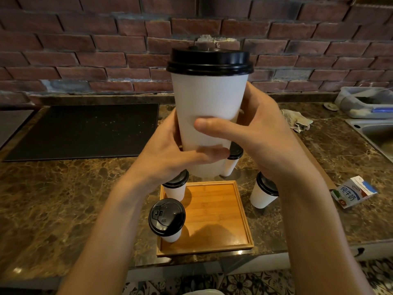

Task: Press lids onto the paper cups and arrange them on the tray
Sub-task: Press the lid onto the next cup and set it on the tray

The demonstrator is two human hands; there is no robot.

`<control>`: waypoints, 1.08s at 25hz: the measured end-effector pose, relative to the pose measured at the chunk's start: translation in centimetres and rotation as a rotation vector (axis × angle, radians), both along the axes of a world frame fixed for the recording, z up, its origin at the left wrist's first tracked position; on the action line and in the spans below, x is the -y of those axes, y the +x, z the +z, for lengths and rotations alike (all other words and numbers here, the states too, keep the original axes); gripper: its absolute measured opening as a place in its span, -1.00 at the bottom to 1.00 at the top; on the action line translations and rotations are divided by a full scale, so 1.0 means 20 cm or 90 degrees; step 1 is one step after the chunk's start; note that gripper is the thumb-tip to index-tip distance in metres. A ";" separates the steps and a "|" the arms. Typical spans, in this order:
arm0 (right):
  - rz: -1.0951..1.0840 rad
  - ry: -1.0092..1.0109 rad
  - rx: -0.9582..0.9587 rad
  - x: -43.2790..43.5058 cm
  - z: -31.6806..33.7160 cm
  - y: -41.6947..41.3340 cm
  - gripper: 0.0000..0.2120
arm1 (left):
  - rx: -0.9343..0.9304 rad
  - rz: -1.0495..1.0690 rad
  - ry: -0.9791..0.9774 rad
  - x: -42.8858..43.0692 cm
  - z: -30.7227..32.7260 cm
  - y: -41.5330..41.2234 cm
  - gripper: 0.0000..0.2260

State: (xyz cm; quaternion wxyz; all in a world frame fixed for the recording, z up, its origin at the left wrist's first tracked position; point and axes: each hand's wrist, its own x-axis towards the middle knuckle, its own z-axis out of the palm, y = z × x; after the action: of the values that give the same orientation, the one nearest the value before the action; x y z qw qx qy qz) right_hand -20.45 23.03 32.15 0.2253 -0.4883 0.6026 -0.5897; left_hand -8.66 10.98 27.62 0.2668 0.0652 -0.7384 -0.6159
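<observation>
While clasped in left hand (170,158) and right hand (265,135) above tray (219,209): cup (208,94), lid (209,60) on. Risk: clipping 2 tray cups (167,218) when lowering.

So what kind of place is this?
Probably a café or kitchen drinks counter: a brown marble countertop, a steel sink, and white paper cups with black lids around a square wooden tray.

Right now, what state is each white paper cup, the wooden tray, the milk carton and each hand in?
Raised cup: lidded, above tray.
Left hand: grips raised cup.
Right hand: grips raised cup.
Front-left tray cup: lidded.
Back-left tray cup: lidded.
Cup behind tray: lidded, on counter.
Cup right of tray: lidded, on counter.
Tray: holds two cups.
Milk carton: on its side.
</observation>
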 end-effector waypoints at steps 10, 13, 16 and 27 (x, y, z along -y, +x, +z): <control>-0.108 0.009 -0.035 0.03 -0.01 0.05 -0.32 | -0.045 0.092 -0.057 -0.04 -0.01 -0.05 -0.34; -0.148 0.005 -0.034 0.04 -0.03 0.07 -0.30 | -0.047 0.110 -0.046 -0.04 -0.03 -0.06 -0.28; -0.175 -0.006 -0.031 0.05 -0.05 0.08 -0.31 | -0.036 0.118 -0.052 -0.04 -0.03 -0.06 -0.28; -0.063 -0.024 -0.012 0.01 -0.02 0.02 -0.39 | 0.010 0.022 -0.050 0.00 0.03 -0.01 -0.46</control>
State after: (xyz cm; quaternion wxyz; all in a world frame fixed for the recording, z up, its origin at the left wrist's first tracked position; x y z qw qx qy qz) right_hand -19.97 22.89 31.69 0.1809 -0.4677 0.6170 -0.6065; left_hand -8.87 10.99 28.13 0.2738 0.0725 -0.7630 -0.5811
